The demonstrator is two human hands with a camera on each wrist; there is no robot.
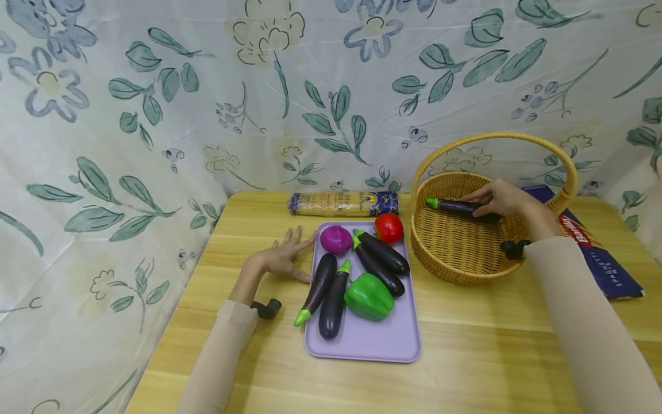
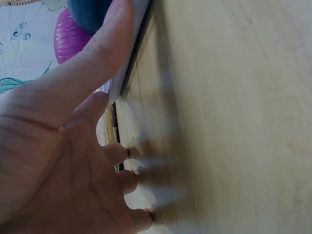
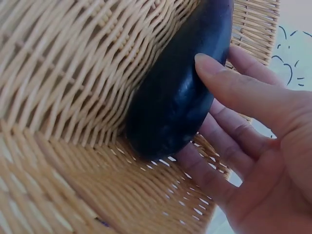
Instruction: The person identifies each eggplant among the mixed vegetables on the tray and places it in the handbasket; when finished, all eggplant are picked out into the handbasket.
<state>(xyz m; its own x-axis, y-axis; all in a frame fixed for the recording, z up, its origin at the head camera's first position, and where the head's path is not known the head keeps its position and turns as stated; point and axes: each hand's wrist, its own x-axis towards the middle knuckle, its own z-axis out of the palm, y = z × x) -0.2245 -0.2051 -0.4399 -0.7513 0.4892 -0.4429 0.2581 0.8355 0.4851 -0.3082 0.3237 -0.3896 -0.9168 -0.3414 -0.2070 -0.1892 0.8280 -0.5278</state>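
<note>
Inside the wicker basket (image 1: 460,270), my right hand (image 1: 499,198) holds a dark eggplant (image 1: 455,208) with a green tip, thumb on one side and fingers on the other. The right wrist view shows this eggplant (image 3: 180,87) against the woven wall. My left hand (image 1: 281,256) lies with fingers spread at the left edge of a lilac tray (image 1: 372,345). In the left wrist view its thumb (image 2: 92,63) is against the tray's side and the other fingertips reach the table. On the tray are several eggplants (image 1: 335,302), a green bell pepper (image 1: 369,296), a purple onion (image 1: 336,239) and a tomato (image 1: 389,228).
A long pack of noodles (image 1: 343,203) lies behind the tray. To the basket's right, partly behind my right arm, is a blue spaghetti box (image 1: 607,267). The basket's tall handle (image 1: 496,136) arches over its opening. A floral cloth (image 1: 331,86) hangs behind the wooden table (image 1: 465,345).
</note>
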